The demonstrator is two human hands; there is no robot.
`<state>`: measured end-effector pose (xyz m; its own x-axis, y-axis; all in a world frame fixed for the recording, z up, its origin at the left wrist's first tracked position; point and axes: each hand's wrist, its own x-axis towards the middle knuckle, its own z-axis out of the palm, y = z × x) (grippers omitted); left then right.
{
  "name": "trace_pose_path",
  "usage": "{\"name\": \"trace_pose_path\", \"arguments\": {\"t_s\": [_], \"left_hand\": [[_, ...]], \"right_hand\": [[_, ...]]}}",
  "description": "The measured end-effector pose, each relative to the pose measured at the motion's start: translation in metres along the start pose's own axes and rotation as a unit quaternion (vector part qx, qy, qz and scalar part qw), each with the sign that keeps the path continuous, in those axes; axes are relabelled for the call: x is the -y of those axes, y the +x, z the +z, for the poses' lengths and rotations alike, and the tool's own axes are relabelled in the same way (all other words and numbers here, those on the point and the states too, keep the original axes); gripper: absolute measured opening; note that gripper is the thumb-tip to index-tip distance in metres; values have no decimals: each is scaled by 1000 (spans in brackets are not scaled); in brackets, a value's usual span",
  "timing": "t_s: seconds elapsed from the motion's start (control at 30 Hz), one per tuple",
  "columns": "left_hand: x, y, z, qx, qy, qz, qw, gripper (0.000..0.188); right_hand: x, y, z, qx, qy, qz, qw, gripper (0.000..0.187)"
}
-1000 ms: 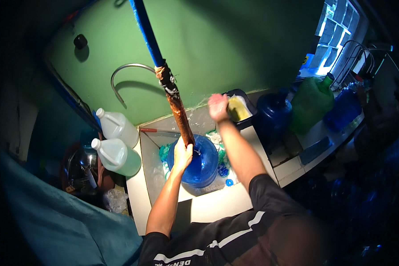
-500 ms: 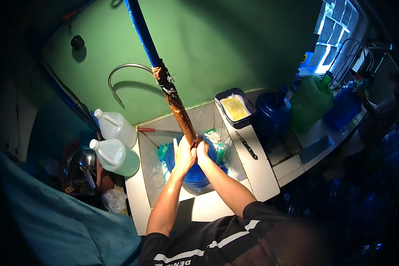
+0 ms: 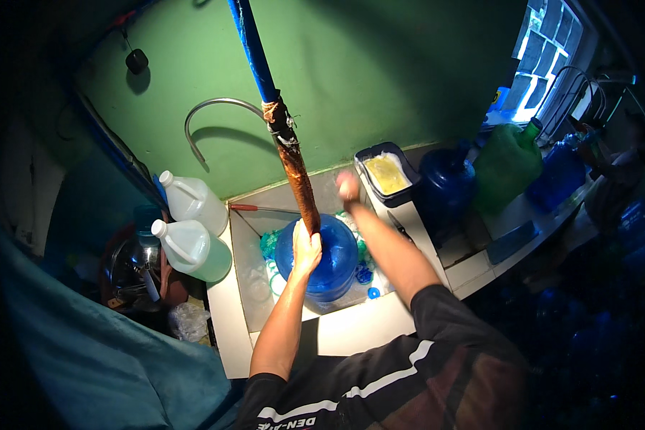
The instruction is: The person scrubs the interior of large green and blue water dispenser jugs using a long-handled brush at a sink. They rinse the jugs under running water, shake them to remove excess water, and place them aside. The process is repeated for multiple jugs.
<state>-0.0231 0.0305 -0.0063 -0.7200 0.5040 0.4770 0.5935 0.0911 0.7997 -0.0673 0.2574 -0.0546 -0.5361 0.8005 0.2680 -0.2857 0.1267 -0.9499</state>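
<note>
My left hand (image 3: pixel 307 249) is closed around the lower end of a long pole (image 3: pixel 299 179), blue above and wrapped in brown material below. The pole slants down to the top of a round blue water jug (image 3: pixel 330 276), whose mouth is hidden by my hand. The jug stands in a sink basin (image 3: pixel 258 223). My right hand (image 3: pixel 347 188) is off the pole, raised over the basin's far right side, close to a dark tub (image 3: pixel 407 192) with a yellow block (image 3: pixel 385 175) in it. Motion blurs its fingers, so their pose cannot be made out.
Two white-handled plastic jugs (image 3: pixel 193 251) stand left of the basin. A curved metal faucet (image 3: pixel 193 129) rises behind it. A red-handled tool (image 3: pixel 245 208) lies across its back. A knife (image 3: pixel 403 231) rests on the right ledge. More large bottles (image 3: pixel 507 163) stand farther right. Blue caps (image 3: pixel 373 293) lie beside the jug.
My right hand has let go of the pole and moved away to the right, toward the dark tub. The left hand stays on the pole. The view has shifted slightly.
</note>
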Motion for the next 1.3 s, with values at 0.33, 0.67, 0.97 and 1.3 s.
{"name": "trace_pose_path", "arguments": {"t_s": [0.33, 0.67, 0.97, 1.3], "left_hand": [[-26, 11, -19, 32, -95, -121, 988, 33], [-11, 33, -5, -40, 71, -180, 980, 28], [-11, 33, -1, -61, 92, -123, 986, 29], [3, 26, 14, -120, 87, -126, 981, 24]], "right_hand": [[29, -153, 9, 351, -214, 47, 910, 69], [22, -156, 34, 197, -149, 42, 968, 41], [29, -128, 39, 264, -251, -40, 930, 40], [-10, -143, 38, 191, 70, 113, 973, 38]]}}
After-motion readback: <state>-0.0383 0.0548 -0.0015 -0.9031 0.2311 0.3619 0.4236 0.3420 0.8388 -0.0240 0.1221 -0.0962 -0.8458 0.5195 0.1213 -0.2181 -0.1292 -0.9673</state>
